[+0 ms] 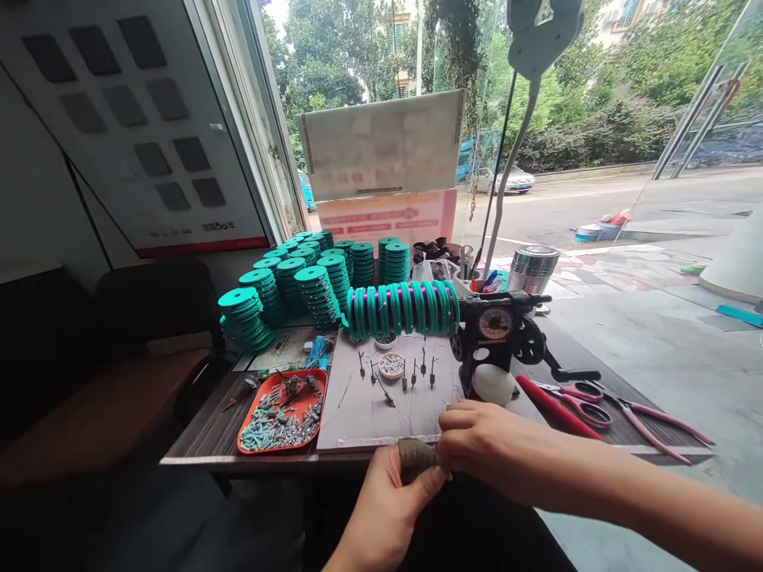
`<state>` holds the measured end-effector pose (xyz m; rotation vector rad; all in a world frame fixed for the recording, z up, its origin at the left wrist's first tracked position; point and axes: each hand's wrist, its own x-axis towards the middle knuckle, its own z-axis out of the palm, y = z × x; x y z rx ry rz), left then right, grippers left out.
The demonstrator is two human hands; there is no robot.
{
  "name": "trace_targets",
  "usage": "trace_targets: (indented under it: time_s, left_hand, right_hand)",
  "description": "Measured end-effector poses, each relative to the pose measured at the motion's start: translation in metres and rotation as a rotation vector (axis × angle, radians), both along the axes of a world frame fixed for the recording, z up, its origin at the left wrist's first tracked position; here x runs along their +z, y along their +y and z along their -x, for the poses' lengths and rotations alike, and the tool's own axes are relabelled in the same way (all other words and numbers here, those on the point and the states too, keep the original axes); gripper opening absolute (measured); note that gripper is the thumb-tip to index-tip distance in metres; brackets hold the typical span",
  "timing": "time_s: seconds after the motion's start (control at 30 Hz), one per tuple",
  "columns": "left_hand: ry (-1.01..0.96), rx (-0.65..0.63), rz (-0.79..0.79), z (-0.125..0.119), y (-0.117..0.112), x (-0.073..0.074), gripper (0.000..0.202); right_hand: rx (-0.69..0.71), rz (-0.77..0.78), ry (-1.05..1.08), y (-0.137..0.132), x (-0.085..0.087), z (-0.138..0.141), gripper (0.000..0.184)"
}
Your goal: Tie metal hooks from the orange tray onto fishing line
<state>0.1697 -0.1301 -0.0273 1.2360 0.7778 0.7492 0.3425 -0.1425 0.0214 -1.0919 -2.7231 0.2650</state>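
Observation:
At the table's near edge, my left hand point(386, 499) is closed, thumb and forefinger pinched together. Brownish tape wraps its forefinger. My right hand point(477, 435) meets it there, its fingers pressed together at the left fingertips. Whatever they pinch is too small to make out. Just beyond lies a pale board point(351, 405) with fine lines and several small dark weights point(404, 382) on it. A round dish of small pale beads point(392, 365) sits among them. Behind, a row of green spools point(402, 310) is mounted on a black hand-cranked winder point(497, 330).
An orange tray point(323, 413) of small metal and turquoise parts is at the left. Stacks of green spools point(292, 278) stand behind. Scissors point(587, 405), pink-handled pliers point(649, 421) and a red case point(554, 407) lie right. A metal can point(532, 270) stands at the back.

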Motion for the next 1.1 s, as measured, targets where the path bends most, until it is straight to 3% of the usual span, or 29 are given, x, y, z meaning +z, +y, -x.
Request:
trace_targets:
  time_s: [0.17, 0.6, 0.73, 0.9, 1.03, 1.1]
  left_hand:
    - [0.004, 0.024, 0.031, 0.001, -0.001, 0.001, 0.038]
    - [0.018, 0.063, 0.055, -0.004, -0.004, 0.004, 0.018]
    - [-0.012, 0.074, 0.001, -0.007, -0.007, 0.0, 0.023]
    - [0.196, 0.24, -0.294, -0.006, -0.013, -0.015, 0.021]
    - [0.444, 0.505, -0.718, -0.002, -0.014, -0.033, 0.016]
    - [0.534, 0.571, -0.942, 0.001, -0.012, -0.038, 0.014]
  right_hand:
    - [-0.003, 0.033, 0.061, 0.0, 0.002, -0.002, 0.021]
    - [0.031, -0.111, -0.055, 0.001, -0.006, -0.001, 0.014]
    - [0.022, -0.167, -0.18, 0.002, 0.007, 0.006, 0.012]
    - [0.031, -0.07, -0.352, 0.019, 0.039, 0.023, 0.009]
    - [0.028, 0.049, -0.412, 0.047, 0.049, 0.034, 0.011]
    - [0.037, 0.132, -0.455, 0.058, 0.048, 0.04, 0.011]
